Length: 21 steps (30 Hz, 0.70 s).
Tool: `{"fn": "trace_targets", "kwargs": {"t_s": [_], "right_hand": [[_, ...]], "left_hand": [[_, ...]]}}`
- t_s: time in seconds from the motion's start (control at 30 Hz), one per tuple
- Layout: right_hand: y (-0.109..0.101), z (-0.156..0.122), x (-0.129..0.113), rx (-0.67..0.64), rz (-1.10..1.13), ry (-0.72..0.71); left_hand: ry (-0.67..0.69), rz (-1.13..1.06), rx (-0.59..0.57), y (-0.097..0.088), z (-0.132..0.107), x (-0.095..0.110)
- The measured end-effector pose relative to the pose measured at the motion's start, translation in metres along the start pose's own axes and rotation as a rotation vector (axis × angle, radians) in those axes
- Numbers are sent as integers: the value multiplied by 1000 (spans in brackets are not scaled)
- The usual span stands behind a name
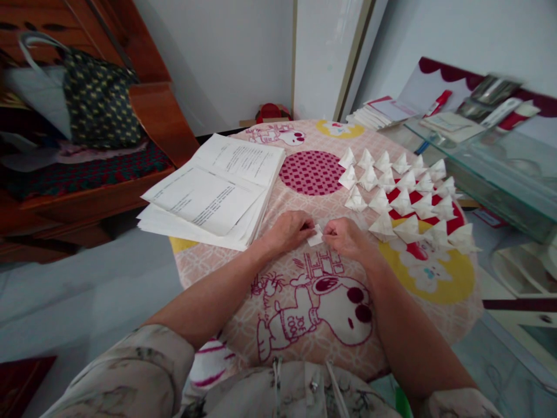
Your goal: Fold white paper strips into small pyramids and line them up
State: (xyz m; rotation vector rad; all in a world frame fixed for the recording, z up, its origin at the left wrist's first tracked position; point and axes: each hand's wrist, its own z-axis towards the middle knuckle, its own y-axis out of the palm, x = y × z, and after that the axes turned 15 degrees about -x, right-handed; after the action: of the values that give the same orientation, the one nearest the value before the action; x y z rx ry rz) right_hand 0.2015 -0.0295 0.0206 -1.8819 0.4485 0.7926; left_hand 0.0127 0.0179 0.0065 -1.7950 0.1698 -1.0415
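A small folded piece of white paper (315, 237) is held between my two hands over the middle of the round table. My left hand (290, 231) pinches its left side with thumb and fingers. At its right edge, the fingertips of my right hand (347, 237) are pinched on the same paper. To the right stand several rows of folded white paper pieces (402, 202) with pointed tops. A thick stack of printed sheets (209, 194) lies to the left, just beyond my left forearm.
A patterned cloth (304, 348) covers the round table. Right of it stands a glass counter (487, 180) with a marker (438, 103) and metal containers on top. A wooden bench (156, 116) with a dark patterned bag (98, 98) is at the left. Walls rise behind.
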Motion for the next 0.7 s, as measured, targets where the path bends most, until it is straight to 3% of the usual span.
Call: {"fn": "trace_targets", "kwargs": {"t_s": [0.2,0.47,0.7], "right_hand": [[-1,-1,-7,26,-38,44],[-1,-1,-11,-18,-150,191],[2,3,-9,17,-215,215]], "left_hand": [[-37,-15,13,1,3,2],[-90,40,-68,-4,10,3],[-145,127,-74,-4,11,9]]}}
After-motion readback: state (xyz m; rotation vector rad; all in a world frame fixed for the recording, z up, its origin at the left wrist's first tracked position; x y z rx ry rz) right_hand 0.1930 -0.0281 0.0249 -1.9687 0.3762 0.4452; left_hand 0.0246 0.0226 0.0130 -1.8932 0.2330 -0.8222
